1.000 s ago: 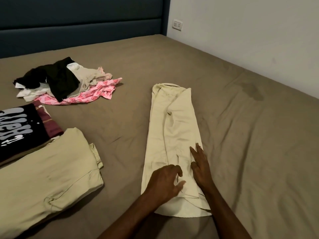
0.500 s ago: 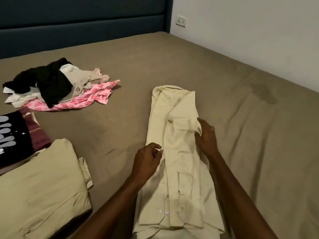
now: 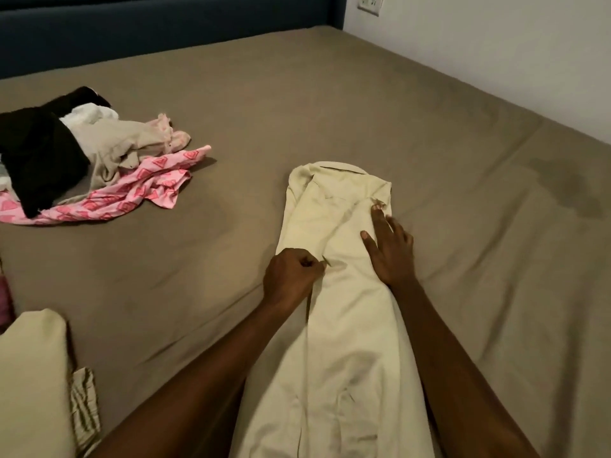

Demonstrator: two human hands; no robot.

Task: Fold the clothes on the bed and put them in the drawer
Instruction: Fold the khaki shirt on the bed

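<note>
**Presently: both hands on the cream shirt, mid-bed**

The cream shirt (image 3: pixel 340 325) lay folded into a long narrow strip on the brown bed sheet (image 3: pixel 363 104), running from the near edge toward its collar at the far end. Both forearms reached out from the near edge, one along each side of the strip. The left hand (image 3: pixel 291 279) was curled into a fist at the shirt's left edge, its fingers pinching a fold of the cloth. The right hand (image 3: pixel 390 252) lay flat, palm down, fingers straight and spread, pressing the shirt's right side just short of the collar. A loose pile of clothes (image 3: pixel 82 157), black, beige and pink, sat well apart at far left. A folded cream garment (image 3: pixel 29 385) lay at near left.
</note>
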